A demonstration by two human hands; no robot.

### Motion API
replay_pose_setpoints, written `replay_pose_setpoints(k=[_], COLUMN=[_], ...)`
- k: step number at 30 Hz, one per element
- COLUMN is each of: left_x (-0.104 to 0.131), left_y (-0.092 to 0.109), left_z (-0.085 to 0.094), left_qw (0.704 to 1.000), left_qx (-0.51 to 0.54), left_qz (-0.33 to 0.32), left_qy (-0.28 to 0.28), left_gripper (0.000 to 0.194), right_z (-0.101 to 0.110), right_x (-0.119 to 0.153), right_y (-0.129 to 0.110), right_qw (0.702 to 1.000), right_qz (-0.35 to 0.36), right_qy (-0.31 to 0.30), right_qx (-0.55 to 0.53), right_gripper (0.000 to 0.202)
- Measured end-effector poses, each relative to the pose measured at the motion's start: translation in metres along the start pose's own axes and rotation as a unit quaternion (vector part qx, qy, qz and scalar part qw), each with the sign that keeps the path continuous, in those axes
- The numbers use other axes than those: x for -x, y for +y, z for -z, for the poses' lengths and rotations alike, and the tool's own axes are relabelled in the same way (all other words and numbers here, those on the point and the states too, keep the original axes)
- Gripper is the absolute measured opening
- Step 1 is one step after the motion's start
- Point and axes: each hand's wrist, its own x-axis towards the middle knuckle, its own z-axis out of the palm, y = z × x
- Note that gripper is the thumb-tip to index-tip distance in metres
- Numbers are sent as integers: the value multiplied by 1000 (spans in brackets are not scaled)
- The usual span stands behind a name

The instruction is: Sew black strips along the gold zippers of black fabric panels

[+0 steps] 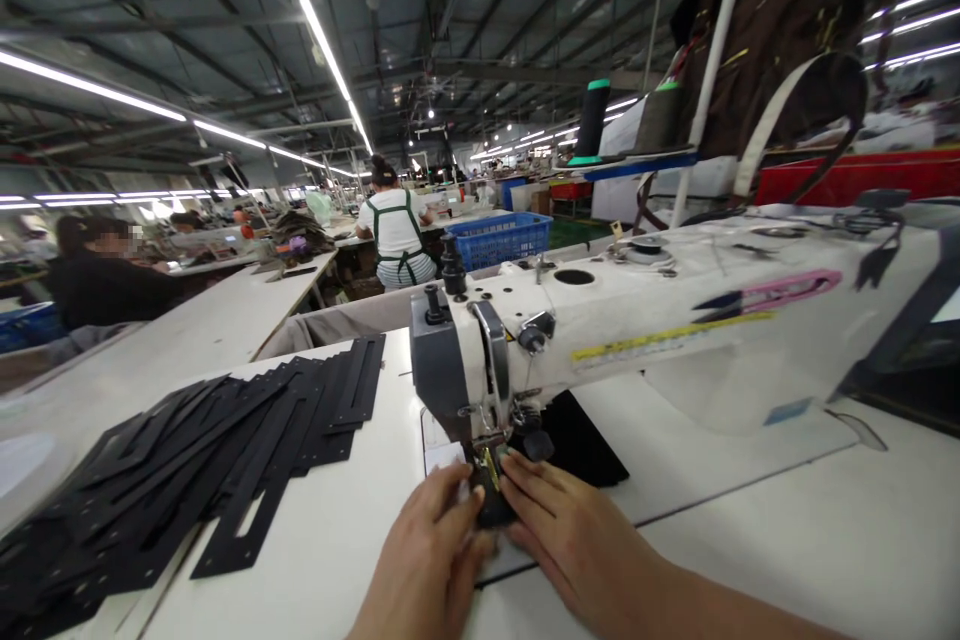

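A white sewing machine (600, 320) stands before me, its needle area low over the bed. Below the presser foot lies a small black piece (495, 512) with something gold-coloured on it, perhaps a zipper or metal trim. My left hand (427, 545) pinches the near left edge of this piece, fingers curled. From the right, my right hand (581, 530) grips it, fingers close together on top and thumb by the near edge. A white scrap (444, 457) sits by my left fingertips. Behind the needle spreads a flat black panel (585, 435). Fingers partly hide the black piece.
Overlapping black strips with cut-out slots (255, 450) cover the table at left. Pink-handled snips (791, 292) rest on the machine arm. Thread cones (592, 120) stand on a rack above. Farther off are a blue crate (502, 238), a co-worker in an apron (396, 230) and another seated person (112, 270).
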Motion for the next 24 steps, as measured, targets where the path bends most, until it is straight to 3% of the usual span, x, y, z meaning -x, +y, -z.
replay_pose_setpoints(k=[4,9,16,20,24], left_x=[5,-2,-10,-13,-14], left_y=[-3,-9,-21,-25,-24], left_z=[3,-7,-16,-20,-19], left_qw=[997,995,994,994,995], left_qx=[-30,-42,-38,-25,-32], left_qz=[-67,-88,-96,-86,-85], left_qy=[9,16,41,66,52], left_gripper=[24,26,29,32,30], right_z=[-4,0,-9,-18,-21], right_x=[7,0,-11,-10,-9], right_y=[2,9,13,18,21], right_qw=[999,997,998,998,997], right_qz=[32,72,51,18,4], right_qy=[2,-16,-6,-55,-77], right_qx=[30,35,37,29,16], right_gripper=[29,32,29,22,19])
